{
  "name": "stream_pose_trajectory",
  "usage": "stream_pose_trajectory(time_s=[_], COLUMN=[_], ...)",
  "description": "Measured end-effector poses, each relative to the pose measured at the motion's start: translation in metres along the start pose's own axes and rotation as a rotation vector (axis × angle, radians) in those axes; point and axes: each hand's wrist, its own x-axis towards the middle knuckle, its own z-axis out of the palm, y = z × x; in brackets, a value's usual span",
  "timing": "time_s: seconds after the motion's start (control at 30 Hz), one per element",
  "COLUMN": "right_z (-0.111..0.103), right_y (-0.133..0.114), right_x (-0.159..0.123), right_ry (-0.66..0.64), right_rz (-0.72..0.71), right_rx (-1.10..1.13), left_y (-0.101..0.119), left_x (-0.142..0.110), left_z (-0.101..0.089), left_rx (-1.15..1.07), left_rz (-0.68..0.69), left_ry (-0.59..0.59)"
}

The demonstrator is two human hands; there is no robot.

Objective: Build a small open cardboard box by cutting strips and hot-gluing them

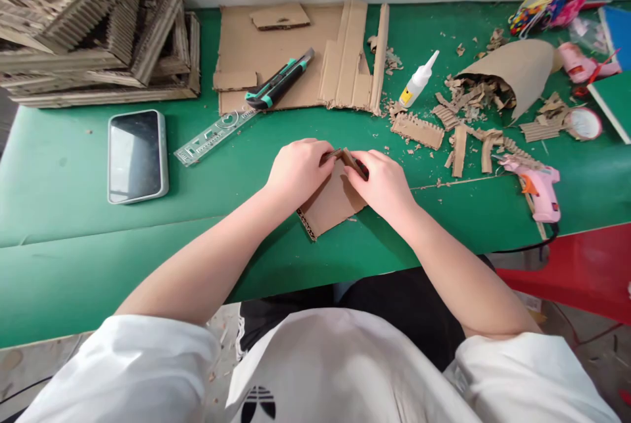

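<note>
Two hands grip one cardboard piece point(335, 203) in front of the person. The fingers of the left hand point(302, 170) pinch its raised far-left edge; those of the right hand point(382, 183) pinch the raised far-right edge. Thumbs sit on the inner side; the outer fingertips are partly hidden, so their exact hold cannot be confirmed.

Governing relation: the far corner, where the raised edges come together, lies directly between the two sets of fingertips, with neither hand clearly nearer. Whether the edges touch at the joint cannot be told. From that corner the flat panel extends toward the person and slightly left; this appears to be its long axis, though the hands cover part of both sides. Corrugation shows at the near-left edge.

Beyond, on the green tabletop point(211, 193): a phone point(137, 157) to the left; a clear ruler point(207, 140), its far end meeting the handle of a cutter point(279, 85), which lies across a cardboard sheet point(241, 48). To the right: a glue bottle point(417, 85), loose scraps point(458, 150) and a pink glue gun point(542, 193). Stacked corrugated pieces point(93, 48) occupy the far left corner.
</note>
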Motion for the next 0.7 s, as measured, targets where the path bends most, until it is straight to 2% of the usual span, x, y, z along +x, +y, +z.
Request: stream_pose_trajectory(time_s=[0.33, 0.7], right_z=[0.014, 0.013], right_y=[0.000, -0.002], right_x=[0.002, 0.004], right_ry=[0.028, 0.026], right_rz=[0.004, -0.008], right_rx=[-0.022, -0.038], left_y=[0.001, -0.002], left_x=[0.002, 0.004], left_z=[0.003, 0.005], left_rx=[0.051, 0.054], left_rz=[0.042, 0.066], left_ry=[-0.010, -0.037])
